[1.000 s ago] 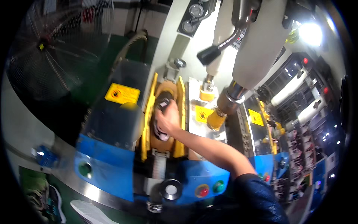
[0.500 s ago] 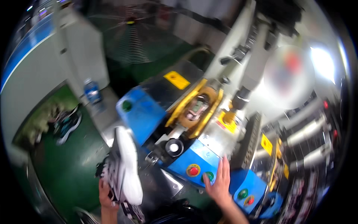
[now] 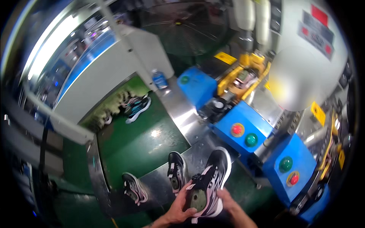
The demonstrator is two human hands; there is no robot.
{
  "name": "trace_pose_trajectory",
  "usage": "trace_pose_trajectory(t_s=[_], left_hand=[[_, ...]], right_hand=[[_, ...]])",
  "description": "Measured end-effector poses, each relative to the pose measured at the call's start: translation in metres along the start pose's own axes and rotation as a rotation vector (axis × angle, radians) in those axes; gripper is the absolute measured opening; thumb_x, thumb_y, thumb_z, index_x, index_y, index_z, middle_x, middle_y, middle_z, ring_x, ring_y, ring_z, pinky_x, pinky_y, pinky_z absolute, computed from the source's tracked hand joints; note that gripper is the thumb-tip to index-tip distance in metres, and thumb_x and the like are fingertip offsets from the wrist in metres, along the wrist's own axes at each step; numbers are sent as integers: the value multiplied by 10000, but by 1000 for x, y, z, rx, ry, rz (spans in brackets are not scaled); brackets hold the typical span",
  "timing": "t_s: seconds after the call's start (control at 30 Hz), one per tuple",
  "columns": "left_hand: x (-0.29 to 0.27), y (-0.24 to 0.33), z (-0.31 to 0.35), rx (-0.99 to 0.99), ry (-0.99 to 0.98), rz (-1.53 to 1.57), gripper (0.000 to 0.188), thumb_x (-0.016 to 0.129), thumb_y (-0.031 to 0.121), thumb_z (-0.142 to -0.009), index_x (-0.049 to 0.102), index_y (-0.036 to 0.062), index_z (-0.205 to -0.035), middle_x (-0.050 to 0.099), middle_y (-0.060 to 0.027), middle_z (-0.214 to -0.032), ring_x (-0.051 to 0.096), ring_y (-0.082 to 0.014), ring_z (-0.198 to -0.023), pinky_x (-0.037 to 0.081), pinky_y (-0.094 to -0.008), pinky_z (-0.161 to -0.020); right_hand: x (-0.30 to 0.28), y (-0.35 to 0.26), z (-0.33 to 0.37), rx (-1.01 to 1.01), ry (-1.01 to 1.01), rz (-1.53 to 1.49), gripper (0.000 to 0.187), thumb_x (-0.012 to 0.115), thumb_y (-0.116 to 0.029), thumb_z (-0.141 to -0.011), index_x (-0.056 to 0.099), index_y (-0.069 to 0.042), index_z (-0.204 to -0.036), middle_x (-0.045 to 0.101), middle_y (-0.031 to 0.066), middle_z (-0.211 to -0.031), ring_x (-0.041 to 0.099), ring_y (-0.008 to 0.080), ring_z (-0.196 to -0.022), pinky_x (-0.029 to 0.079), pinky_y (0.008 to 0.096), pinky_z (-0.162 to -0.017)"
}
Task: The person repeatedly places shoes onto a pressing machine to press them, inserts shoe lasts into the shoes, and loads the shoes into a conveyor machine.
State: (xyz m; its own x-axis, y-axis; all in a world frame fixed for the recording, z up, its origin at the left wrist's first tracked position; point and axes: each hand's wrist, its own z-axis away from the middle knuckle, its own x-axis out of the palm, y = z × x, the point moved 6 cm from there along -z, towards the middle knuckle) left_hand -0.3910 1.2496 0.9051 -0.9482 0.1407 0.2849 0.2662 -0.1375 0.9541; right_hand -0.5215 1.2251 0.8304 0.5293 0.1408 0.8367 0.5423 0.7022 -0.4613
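Observation:
A black, white and pink sneaker [image 3: 216, 169] with a thick white sole is held low in the middle of the view, toe pointing away from me. An olive-green shoe last [image 3: 198, 199] with a dark hole fills its opening. My left hand [image 3: 178, 208] grips the sneaker's left side, thumb by the heel. On the other side, the fingers of my right hand [image 3: 229, 205] press against the sole near the heel; some are hidden behind the shoe. Just left stand two similar sneakers, one close by [image 3: 176, 171] and one farther left [image 3: 134, 189], on a metal ledge [image 3: 154, 180].
To the right is a machine with blue control boxes [image 3: 237, 114], red and green buttons, and yellow clamps [image 3: 249, 97] around another shoe. A sneaker [image 3: 138, 109] lies on the green belt [image 3: 144, 140] by a bristly opening. Near it stands a water bottle [image 3: 159, 79]. Behind is a large fan [image 3: 182, 34].
The view has swung left. My right hand has left the machine's button area and come to the sneaker. The sneaker has turned from sole-side view to show its top and opening.

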Motion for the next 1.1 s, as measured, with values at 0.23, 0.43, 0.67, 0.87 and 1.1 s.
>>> trace_pose_trajectory(t_s=[0.23, 0.43, 0.67, 0.87, 1.1], left_hand=[[-88, -3, 12, 131, 218, 198, 289, 457, 181, -946, 414, 17, -1181, 567, -130, -1063, 527, -212, -1035, 397, -371, -947], [-221, 4, 61, 205, 617, 339, 279, 385, 243, -977, 455, -4, -1088, 569, -164, -978, 509, -250, -1026, 388, -383, -940], [-271, -7, 41, 50, 403, 126, 275, 415, 240, -965, 478, 1, -1085, 582, -135, -943, 530, -277, -1047, 366, -410, -965], [-270, -9, 30, 92, 185, -42, 397, 339, 372, -992, 462, -2, -1036, 497, -103, -886, 488, -206, -892, 369, -341, -907], [-33, -26, 59, -15, -1000, 364, 450, 391, 495, -928, 403, 46, -950, 498, -60, -661, 508, -212, -751, 301, -414, -960]], right_hand=[[44, 97, -24, 465, 239, -35, 490, 387, -380, -967, 410, -32, -1311, 561, 118, -1212, 562, 235, -1082, 440, 359, -949], [-4, 91, -95, -77, 758, 1292, 926, 764, -339, -702, 259, 118, -1328, 390, 299, -1308, 426, 383, -1210, 346, 407, -1011], [-55, 120, -162, -34, 1033, 1443, 540, 675, -313, -737, 521, 11, -1141, 637, 234, -730, 650, 354, -707, 515, 392, -637], [21, 145, -51, -233, 919, 667, 317, 737, -273, -760, 649, -22, -933, 651, 71, -805, 579, 148, -720, 484, 310, -697], [145, 232, 208, -863, 1356, 627, 480, 719, -288, -777, 565, -24, -1146, 598, 108, -1034, 533, 175, -926, 433, 313, -854]])
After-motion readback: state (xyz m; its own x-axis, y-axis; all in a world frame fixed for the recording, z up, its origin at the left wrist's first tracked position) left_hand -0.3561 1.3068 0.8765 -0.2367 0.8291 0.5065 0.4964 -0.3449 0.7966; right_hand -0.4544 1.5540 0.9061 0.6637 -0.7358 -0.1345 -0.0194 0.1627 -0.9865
